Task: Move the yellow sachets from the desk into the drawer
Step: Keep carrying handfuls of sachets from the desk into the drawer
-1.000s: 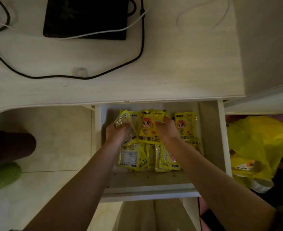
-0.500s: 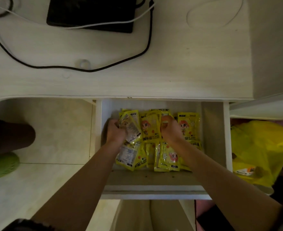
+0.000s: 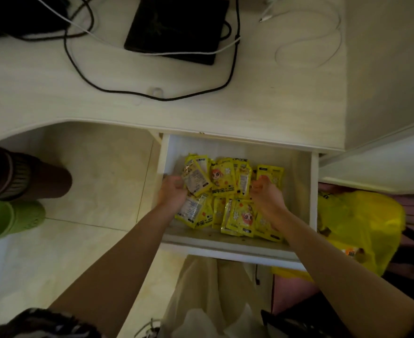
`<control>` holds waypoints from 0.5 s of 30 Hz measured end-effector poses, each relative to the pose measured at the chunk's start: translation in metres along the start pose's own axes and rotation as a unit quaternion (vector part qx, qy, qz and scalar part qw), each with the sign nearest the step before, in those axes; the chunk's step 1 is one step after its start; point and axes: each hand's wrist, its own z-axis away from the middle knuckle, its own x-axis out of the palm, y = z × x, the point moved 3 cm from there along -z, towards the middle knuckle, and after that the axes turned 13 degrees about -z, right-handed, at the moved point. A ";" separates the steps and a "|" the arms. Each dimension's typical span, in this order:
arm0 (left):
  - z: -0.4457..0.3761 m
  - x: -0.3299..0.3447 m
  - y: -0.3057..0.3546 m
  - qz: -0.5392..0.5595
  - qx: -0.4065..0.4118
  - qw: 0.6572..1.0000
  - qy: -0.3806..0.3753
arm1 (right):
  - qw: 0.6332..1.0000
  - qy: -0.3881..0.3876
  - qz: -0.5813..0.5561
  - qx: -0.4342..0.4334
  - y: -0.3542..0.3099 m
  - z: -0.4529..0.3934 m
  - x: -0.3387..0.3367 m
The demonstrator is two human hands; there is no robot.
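Several yellow sachets (image 3: pixel 223 178) with a cartoon face lie piled in the open white drawer (image 3: pixel 306 181) under the desk edge. Both of my hands are down inside the drawer. My left hand (image 3: pixel 173 190) is at the pile's left side, fingers curled around the edge of a sachet turned to its printed back. My right hand (image 3: pixel 265 191) is at the pile's right side, fingers curled down onto the sachets and covering part of one. No sachets show on the pale wooden desk (image 3: pixel 103 98).
A black flat device (image 3: pixel 176 28) with black and white cables (image 3: pixel 152 95) lies on the desk. A yellow plastic bag (image 3: pixel 357 228) hangs right of the drawer. A green shoe (image 3: pixel 10 219) stands on the tiled floor at left. A pale bag (image 3: pixel 215 289) sits below the drawer front.
My hands have spread apart to the two sides of the pile, and the sachets they held together now lie lower among the others. The view has shifted, showing more of the desk.
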 end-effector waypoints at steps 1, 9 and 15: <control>0.009 -0.002 -0.001 0.009 0.004 1.000 0.000 | 1.000 -0.005 0.003 -0.009 -0.001 0.006 -0.001; 0.084 -0.014 -0.041 0.022 0.006 0.997 0.071 | 0.991 -0.088 0.057 -0.088 -0.013 0.062 0.030; 0.135 -0.030 -0.084 0.007 0.022 0.992 0.120 | 0.963 -0.142 0.144 -0.176 -0.029 0.106 0.077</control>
